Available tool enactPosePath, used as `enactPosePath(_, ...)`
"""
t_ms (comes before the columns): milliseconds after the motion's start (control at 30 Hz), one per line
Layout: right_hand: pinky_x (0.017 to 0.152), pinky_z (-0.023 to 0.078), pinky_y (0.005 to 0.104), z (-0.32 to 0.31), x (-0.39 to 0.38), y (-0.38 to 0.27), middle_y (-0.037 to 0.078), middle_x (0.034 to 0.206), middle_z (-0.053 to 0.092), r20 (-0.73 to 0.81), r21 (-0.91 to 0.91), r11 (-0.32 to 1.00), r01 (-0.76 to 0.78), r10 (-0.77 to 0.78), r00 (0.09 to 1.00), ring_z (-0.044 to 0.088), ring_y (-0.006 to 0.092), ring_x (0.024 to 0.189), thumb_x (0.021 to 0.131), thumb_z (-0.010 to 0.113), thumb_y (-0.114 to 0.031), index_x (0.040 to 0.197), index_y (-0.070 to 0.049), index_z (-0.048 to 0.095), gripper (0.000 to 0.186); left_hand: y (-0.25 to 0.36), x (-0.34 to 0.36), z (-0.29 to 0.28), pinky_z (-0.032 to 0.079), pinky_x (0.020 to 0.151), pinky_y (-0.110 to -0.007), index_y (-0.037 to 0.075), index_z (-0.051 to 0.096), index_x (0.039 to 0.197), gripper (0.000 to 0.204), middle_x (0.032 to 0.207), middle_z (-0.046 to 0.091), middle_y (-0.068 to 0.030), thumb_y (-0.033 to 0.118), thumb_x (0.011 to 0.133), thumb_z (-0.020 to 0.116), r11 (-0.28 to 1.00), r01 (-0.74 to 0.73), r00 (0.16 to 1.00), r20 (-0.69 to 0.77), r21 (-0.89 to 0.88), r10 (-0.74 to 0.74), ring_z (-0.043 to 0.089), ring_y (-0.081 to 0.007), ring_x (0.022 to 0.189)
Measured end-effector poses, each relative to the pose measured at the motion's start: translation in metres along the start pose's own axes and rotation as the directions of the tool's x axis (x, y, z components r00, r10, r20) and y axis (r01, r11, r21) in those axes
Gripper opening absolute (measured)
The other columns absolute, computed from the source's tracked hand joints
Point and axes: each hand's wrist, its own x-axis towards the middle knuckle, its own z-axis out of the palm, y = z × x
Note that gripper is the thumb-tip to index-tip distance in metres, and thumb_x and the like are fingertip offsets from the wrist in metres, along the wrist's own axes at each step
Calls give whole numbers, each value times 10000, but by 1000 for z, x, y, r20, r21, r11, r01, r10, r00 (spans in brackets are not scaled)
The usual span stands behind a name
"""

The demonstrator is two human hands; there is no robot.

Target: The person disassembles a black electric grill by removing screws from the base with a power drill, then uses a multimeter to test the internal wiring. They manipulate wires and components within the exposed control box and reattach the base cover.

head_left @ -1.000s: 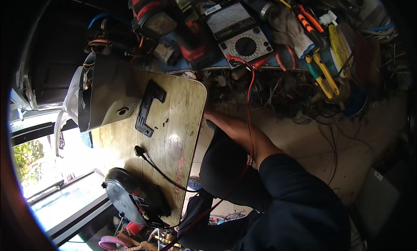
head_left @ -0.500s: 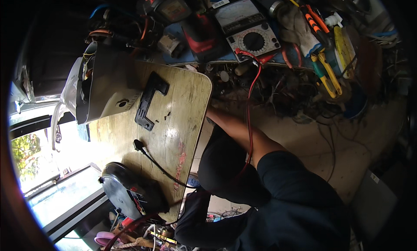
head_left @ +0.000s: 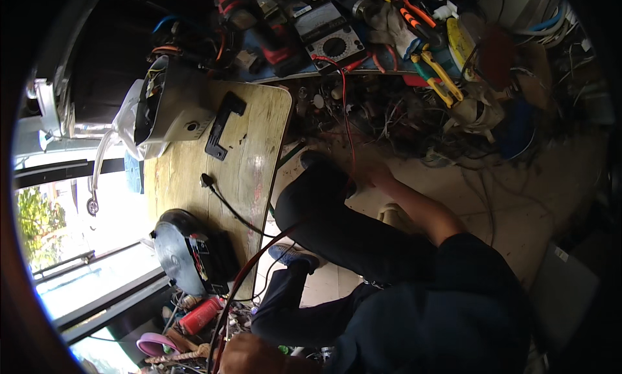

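My left hand (head_left: pixel 246 353) is at the bottom edge, curled beside red and black cables (head_left: pixel 253 264); what it holds is unclear. My right hand (head_left: pixel 370 174) hangs low beside my knee near a thin red lead (head_left: pixel 352 150); its fingers are too dim to read. On the wooden table (head_left: pixel 249 141) lie a black L-shaped plastic piece (head_left: pixel 219 137), small dark bits, a plug (head_left: pixel 207 180), a grey plastic housing (head_left: pixel 173 118) and a round appliance (head_left: pixel 178 260).
A cluttered bench holds a red drill (head_left: pixel 282 47), a multimeter (head_left: pixel 327 37), pliers and cutters (head_left: pixel 440 76). Tangled wires lie beneath it. A bright window (head_left: pixel 58 225) is left; a red cylinder (head_left: pixel 199 314) and pink bowl (head_left: pixel 159 341) sit lower left.
My right arm has swung right and lowered from the table edge toward the floor by my knee. My left hand has appeared at the bottom. The view has shifted.
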Motion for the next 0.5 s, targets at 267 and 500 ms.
enactPosePath(267,614,439,272,-11,-273,-244,54,885,681,49,52,855,516,-518,854,581,89,678,1134,596,-429,906,-39,678,459,-51,27,100,476,558,-262,-4,633,1106,197,727,646,-14,189,1094,674,717,648,756,-107,256,-645,609,-88,614)
enactPosePath(500,657,470,268,51,-386,-321,49,924,674,510,-24,653,757,-643,571,605,115,750,984,662,-724,948,-33,698,692,-86,11,142,514,598,-507,22,605,1103,319,734,666,-228,283,1013,764,726,379,841,114,573,-528,691,-464,715)
